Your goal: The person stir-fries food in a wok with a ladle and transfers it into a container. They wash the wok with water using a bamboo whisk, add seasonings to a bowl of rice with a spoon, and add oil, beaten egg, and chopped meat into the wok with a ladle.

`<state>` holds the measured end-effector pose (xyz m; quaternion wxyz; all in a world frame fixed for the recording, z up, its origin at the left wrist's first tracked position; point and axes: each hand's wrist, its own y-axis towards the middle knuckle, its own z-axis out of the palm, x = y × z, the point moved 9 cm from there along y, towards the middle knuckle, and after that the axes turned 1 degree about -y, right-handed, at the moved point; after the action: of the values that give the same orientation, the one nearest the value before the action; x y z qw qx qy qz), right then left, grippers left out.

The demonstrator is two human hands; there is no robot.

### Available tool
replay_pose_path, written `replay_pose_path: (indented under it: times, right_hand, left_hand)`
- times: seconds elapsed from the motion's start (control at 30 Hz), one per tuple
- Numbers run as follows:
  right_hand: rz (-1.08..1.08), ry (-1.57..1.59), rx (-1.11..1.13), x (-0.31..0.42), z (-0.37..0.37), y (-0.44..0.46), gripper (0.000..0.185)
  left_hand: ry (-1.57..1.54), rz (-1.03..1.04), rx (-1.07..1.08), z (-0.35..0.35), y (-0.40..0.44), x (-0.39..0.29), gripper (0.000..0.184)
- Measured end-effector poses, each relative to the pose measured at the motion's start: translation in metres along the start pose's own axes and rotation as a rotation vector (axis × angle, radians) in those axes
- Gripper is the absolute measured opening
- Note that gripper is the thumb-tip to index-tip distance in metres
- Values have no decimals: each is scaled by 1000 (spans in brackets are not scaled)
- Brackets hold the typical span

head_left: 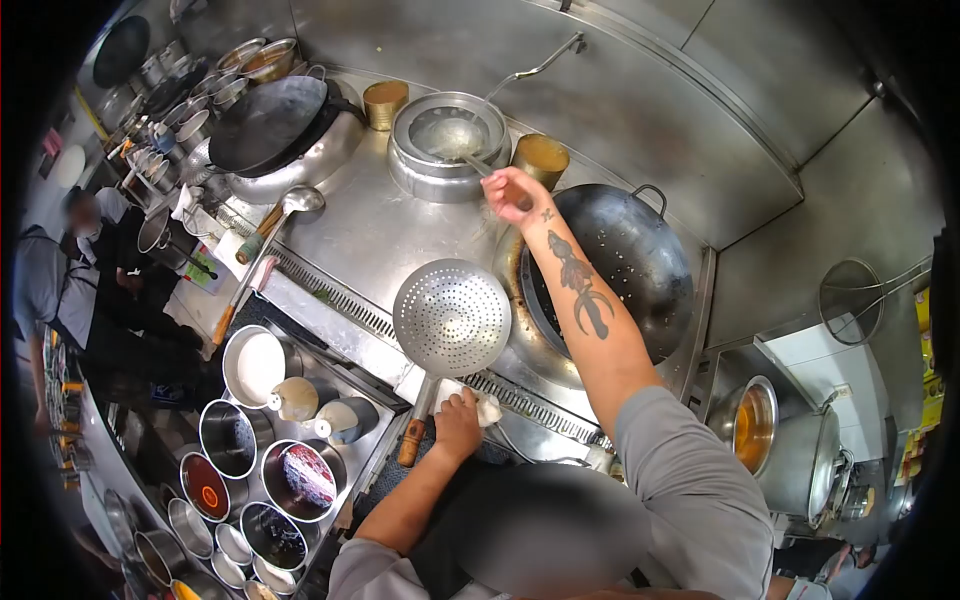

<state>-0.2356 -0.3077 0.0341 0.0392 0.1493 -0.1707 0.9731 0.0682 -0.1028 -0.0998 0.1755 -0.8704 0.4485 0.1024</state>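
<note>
My right hand [512,194] is wrapped round the handle of a ladle [476,163], stretched out over the back of the stove. The ladle's bowl is down in a round metal pot [397,150] of water. Below my right forearm sits a large dark wok [640,250], with small light bits on its inside. Close to the front edge, my left hand [458,424] has its fingers curled on a white cloth [487,409]. Just left of it lies a perforated skimmer [452,315], its wooden handle [411,440] pointing toward me.
Two tins [385,104] [541,160] flank the water pot. Another black wok [268,125] and a second ladle [300,200] are at left. Several sauce pots [232,440] and two squeeze bottles [294,398] stand front left. A co-worker [95,260] is at far left.
</note>
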Motion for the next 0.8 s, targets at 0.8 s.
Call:
replay_pose_path:
  times: [0.8]
  right_hand:
    - [2, -188, -232, 10, -65, -407, 22]
  left_hand:
    - [-24, 677, -355, -70, 46, -265, 17]
